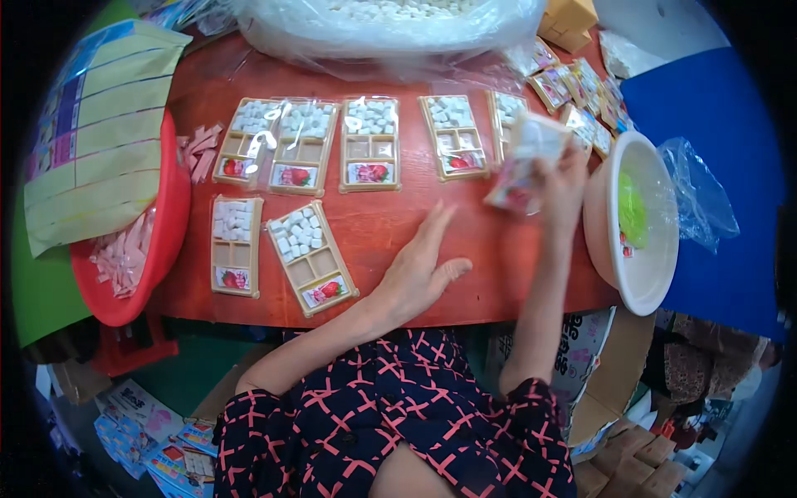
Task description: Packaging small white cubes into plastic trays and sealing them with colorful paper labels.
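Note:
My right hand [558,176] grips a compartment tray [523,162] by its right side, raised over the right part of the table; motion smears both. My left hand [427,270] hovers or rests near the table's middle, fingers stretched and thumb apart, holding nothing. Left of it lies a tilted beige tray [311,257] with white cubes at one end and a strawberry-printed packet at the other. Another such tray [236,246] sits beside that one. Farther back, several more, including a middle tray [371,143], stand in a row; the rightmost tray [506,116] is partly covered.
A red basin [170,216] with pink sachets stands at left under a pale printed sheet [104,133]. A white basin [598,207] with something bright green is at right. Behind lie a plastic-lined tub [390,41] of white cubes and piled filled trays [581,87].

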`<state>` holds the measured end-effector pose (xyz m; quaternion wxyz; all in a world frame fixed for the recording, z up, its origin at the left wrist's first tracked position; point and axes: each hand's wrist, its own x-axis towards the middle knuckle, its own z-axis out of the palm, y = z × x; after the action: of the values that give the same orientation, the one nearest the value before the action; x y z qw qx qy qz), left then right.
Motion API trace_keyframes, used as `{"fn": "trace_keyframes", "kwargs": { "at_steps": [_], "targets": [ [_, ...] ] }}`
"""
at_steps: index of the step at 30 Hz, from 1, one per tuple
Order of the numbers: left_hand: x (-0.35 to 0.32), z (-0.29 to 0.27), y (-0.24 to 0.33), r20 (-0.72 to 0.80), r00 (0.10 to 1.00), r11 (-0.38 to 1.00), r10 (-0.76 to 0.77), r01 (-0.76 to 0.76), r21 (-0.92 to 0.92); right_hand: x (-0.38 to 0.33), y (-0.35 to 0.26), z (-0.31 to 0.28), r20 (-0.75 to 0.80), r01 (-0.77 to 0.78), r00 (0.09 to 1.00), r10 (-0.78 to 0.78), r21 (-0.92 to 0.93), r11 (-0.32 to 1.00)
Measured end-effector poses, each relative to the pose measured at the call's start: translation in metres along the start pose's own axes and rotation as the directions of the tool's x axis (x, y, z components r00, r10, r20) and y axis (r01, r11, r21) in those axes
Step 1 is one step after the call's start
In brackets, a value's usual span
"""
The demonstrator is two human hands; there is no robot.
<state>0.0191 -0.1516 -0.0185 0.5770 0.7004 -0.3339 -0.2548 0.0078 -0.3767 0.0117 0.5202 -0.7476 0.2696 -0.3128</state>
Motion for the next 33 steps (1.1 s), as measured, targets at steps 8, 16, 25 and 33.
{"fn": "trace_keyframes", "kwargs": {
  "at_steps": [8,16,25,33],
  "targets": [
    [-0.031,-0.061,0.023,-0.084,0.995,0.976,-0.045,0.026,-0.217,0.166,0.068,-0.091,0.112,0.406,0.912,-0.394,-0.363,0.838],
    [-0.093,-0.234,0.062,-0.729,0.571,0.855,0.377,0.088,0.511,0.127,0.006,0.025,0.357,0.423,0.874,-0.329,-0.229,0.877],
    [-0.139,-0.478,0.092,-0.628,0.133,0.372,0.767,0.705,0.604,0.05,-0.095,0.178,0.598,0.355,0.732,-0.326,0.074,0.932],
    [-0.098,-0.49,0.1,-0.882,0.121,0.238,0.456,0.938,0.252,0.017,-0.194,0.236,0.7,0.452,0.572,-0.427,0.166,0.876]
  ]
}}
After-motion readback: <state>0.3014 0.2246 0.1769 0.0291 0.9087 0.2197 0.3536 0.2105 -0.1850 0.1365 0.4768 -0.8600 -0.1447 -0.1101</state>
